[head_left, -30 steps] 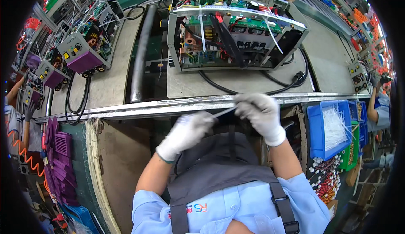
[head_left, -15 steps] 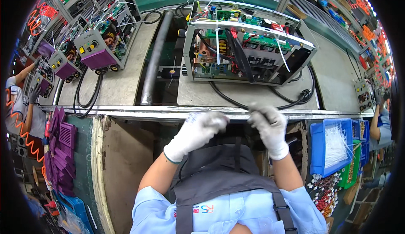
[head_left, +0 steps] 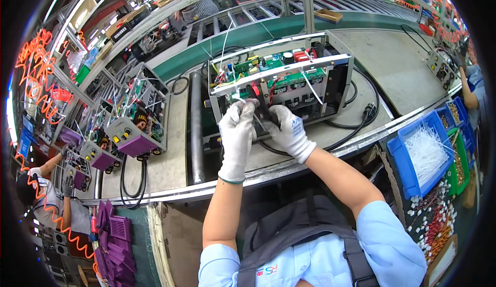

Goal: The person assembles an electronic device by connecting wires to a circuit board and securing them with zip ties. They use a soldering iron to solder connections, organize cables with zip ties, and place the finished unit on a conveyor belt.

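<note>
Two white-gloved hands work at the front of an open electronics chassis (head_left: 281,82) on the counter (head_left: 170,152). The left hand (head_left: 237,126) has its fingers curled together near a thin white cable tie (head_left: 242,100); whether it grips the tie cannot be told. The right hand (head_left: 287,126), just beside it, is closed over a dark part largely hidden by both gloves. Beyond the right hand, a black cable (head_left: 356,126) loops past the chassis.
</note>
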